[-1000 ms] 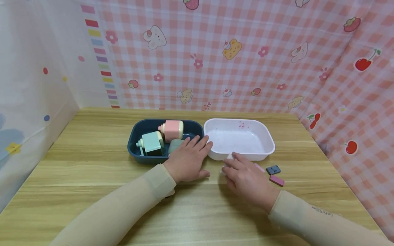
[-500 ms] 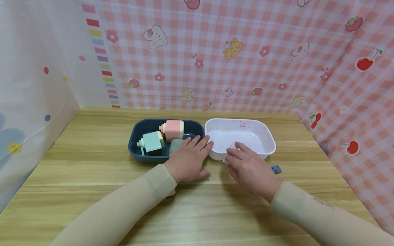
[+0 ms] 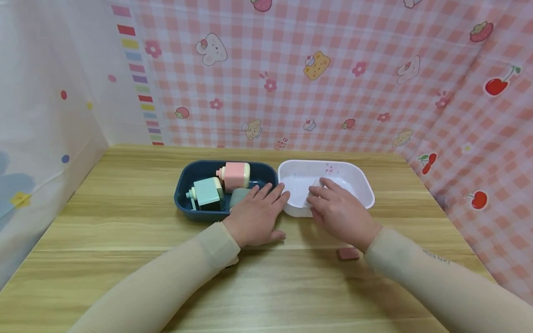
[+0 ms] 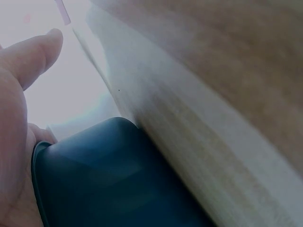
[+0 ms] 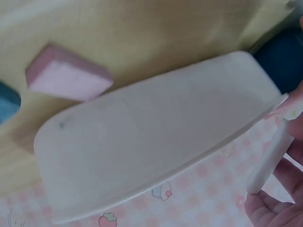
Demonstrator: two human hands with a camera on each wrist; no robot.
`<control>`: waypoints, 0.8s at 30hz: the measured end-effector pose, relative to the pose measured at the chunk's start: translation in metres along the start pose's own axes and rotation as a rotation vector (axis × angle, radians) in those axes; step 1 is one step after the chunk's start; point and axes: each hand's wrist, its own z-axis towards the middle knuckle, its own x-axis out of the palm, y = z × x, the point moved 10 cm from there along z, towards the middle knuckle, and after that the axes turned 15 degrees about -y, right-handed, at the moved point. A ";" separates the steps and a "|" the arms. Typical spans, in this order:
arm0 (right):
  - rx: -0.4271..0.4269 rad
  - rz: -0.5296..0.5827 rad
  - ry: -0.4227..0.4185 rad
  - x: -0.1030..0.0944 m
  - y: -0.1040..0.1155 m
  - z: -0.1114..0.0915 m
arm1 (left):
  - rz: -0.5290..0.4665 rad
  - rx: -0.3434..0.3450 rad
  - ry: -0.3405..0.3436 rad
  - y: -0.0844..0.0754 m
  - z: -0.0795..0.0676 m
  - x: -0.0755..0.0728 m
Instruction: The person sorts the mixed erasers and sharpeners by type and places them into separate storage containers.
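1. Right hand pinches a white block at the white box's near rim; left hand lies spread across the blue box's corner.
2. The block may slip if that pinch loosens; a bumped rim could shift the white box.
3. Wood-grained desk; pink-checked cloth hangs behind.
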 end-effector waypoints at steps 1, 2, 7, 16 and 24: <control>-0.003 -0.001 0.001 0.001 -0.002 0.001 | 0.001 0.000 0.001 0.000 0.000 0.000; -0.003 -0.002 0.007 0.002 -0.005 0.003 | 0.002 0.000 0.001 0.000 0.000 0.000; -0.028 -0.003 0.047 0.008 -0.018 0.010 | 0.002 -0.001 0.007 0.000 0.000 0.001; -0.188 0.014 0.071 0.018 -0.029 0.025 | 0.001 -0.002 0.013 0.000 0.000 0.001; -0.217 -0.002 0.170 0.032 -0.041 0.033 | 0.010 0.002 0.008 0.000 0.001 0.001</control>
